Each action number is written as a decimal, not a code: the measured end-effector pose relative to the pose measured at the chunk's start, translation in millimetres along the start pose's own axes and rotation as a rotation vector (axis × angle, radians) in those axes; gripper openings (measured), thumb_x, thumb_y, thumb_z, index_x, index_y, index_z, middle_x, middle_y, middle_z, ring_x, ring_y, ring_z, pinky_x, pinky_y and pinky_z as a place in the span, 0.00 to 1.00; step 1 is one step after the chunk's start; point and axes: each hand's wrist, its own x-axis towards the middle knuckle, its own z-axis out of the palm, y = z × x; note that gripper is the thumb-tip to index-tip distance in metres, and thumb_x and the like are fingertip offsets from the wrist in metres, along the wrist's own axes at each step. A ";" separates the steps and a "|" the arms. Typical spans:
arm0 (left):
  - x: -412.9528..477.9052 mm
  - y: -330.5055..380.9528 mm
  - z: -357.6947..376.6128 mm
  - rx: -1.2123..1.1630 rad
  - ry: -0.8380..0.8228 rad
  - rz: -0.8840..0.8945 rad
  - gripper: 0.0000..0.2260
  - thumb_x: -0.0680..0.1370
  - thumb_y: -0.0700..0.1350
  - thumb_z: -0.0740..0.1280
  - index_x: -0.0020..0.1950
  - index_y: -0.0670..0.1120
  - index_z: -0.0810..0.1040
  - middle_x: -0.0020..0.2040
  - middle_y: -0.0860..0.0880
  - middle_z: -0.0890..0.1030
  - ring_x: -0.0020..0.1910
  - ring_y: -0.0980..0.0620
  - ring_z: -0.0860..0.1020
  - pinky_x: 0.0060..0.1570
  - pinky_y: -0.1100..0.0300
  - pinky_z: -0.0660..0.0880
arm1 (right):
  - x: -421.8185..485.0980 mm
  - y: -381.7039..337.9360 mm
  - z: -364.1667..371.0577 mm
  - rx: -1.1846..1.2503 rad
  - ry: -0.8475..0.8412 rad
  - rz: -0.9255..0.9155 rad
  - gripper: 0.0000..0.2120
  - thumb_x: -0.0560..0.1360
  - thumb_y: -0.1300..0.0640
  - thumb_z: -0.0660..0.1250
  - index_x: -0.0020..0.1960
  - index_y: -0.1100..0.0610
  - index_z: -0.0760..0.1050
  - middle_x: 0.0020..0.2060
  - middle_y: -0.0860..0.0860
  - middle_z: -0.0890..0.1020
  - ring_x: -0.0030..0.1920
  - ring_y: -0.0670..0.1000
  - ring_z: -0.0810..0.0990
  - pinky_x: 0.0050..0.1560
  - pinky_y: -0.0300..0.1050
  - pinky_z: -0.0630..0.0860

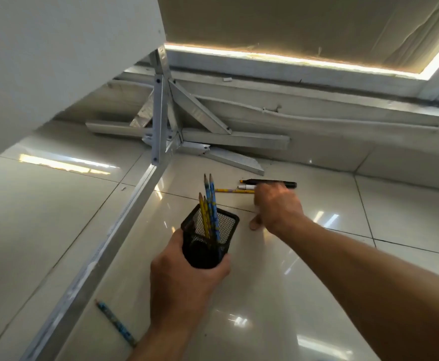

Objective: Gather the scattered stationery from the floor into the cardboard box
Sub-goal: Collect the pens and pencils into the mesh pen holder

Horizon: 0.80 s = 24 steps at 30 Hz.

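While glossy floor tiles (304, 295) lie open to your right, a metal frame rail (124, 222) borders the left. Your left hand (184, 277) clamps a mesh pencil cup (208, 238); your right hand (278, 207) curls over a black marker (275, 183), grip hidden. One blue pencil (115, 323) lies beside the rail.

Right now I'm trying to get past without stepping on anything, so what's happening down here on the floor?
A person is picking up pens and pencils off the tiled floor. The left hand holds a black mesh pencil cup with several pencils standing in it. The right hand reaches over a black marker, a white pen and a yellow pencil lying side by side. One blue pencil lies by itself near the metal rail. No cardboard box is in view.
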 end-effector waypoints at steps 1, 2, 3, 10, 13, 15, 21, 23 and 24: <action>4.2 1.4 2.3 0.008 0.013 0.000 0.31 0.61 0.55 0.84 0.62 0.51 0.81 0.50 0.55 0.85 0.47 0.57 0.83 0.37 0.83 0.71 | 8.7 -0.5 -4.5 -0.074 -0.026 -0.031 0.45 0.63 0.46 0.83 0.73 0.52 0.66 0.70 0.57 0.70 0.70 0.60 0.68 0.70 0.61 0.68; 8.0 2.6 5.1 0.015 0.025 0.001 0.31 0.61 0.56 0.84 0.61 0.51 0.82 0.49 0.56 0.85 0.47 0.57 0.83 0.36 0.83 0.71 | 18.1 -1.4 -7.7 -0.130 -0.064 -0.051 0.52 0.60 0.46 0.84 0.77 0.50 0.61 0.75 0.57 0.63 0.76 0.62 0.61 0.74 0.68 0.60; 11.3 3.6 7.6 0.022 0.033 0.002 0.30 0.61 0.56 0.83 0.61 0.51 0.82 0.49 0.56 0.85 0.46 0.58 0.83 0.36 0.83 0.71 | 25.9 -2.7 -10.5 -0.172 -0.109 -0.066 0.57 0.59 0.45 0.84 0.79 0.47 0.57 0.79 0.56 0.58 0.79 0.63 0.54 0.75 0.74 0.52; 18.1 4.0 11.5 0.044 0.049 -0.007 0.29 0.61 0.56 0.83 0.59 0.52 0.83 0.46 0.57 0.85 0.44 0.59 0.82 0.36 0.81 0.73 | 39.2 5.6 -12.9 -0.088 -0.165 -0.113 0.40 0.66 0.46 0.81 0.74 0.48 0.72 0.65 0.54 0.78 0.66 0.58 0.75 0.70 0.55 0.70; 19.6 4.5 11.0 0.053 0.035 0.004 0.29 0.62 0.56 0.83 0.60 0.52 0.82 0.47 0.57 0.84 0.45 0.59 0.83 0.34 0.80 0.73 | 39.2 3.8 -5.2 0.024 -0.096 -0.049 0.27 0.70 0.51 0.79 0.68 0.50 0.77 0.56 0.54 0.81 0.55 0.56 0.80 0.53 0.48 0.77; 20.7 4.7 11.6 0.070 0.028 0.021 0.29 0.62 0.57 0.82 0.61 0.52 0.82 0.48 0.57 0.84 0.46 0.58 0.83 0.35 0.78 0.75 | 37.6 2.3 2.4 0.012 -0.019 -0.018 0.24 0.72 0.50 0.78 0.66 0.50 0.78 0.51 0.54 0.81 0.50 0.56 0.80 0.47 0.46 0.76; 19.1 3.2 14.2 0.072 0.048 0.025 0.30 0.63 0.57 0.82 0.62 0.50 0.81 0.50 0.55 0.85 0.48 0.56 0.83 0.33 0.80 0.73 | 21.4 3.2 18.0 0.196 0.191 0.060 0.22 0.70 0.53 0.80 0.61 0.55 0.79 0.53 0.56 0.81 0.51 0.57 0.80 0.53 0.53 0.81; 18.7 2.8 14.5 0.066 0.057 0.019 0.30 0.62 0.56 0.82 0.61 0.50 0.82 0.49 0.55 0.85 0.47 0.56 0.83 0.32 0.80 0.73 | 16.1 2.7 20.3 0.263 0.215 0.073 0.21 0.70 0.55 0.80 0.60 0.56 0.79 0.53 0.57 0.80 0.52 0.58 0.80 0.54 0.55 0.81; 18.6 2.9 14.2 0.063 0.060 0.016 0.29 0.62 0.56 0.82 0.61 0.50 0.82 0.49 0.55 0.85 0.46 0.56 0.83 0.32 0.79 0.73 | 13.5 1.6 21.8 0.307 0.225 0.078 0.19 0.71 0.56 0.79 0.59 0.57 0.78 0.53 0.58 0.80 0.51 0.58 0.80 0.54 0.55 0.80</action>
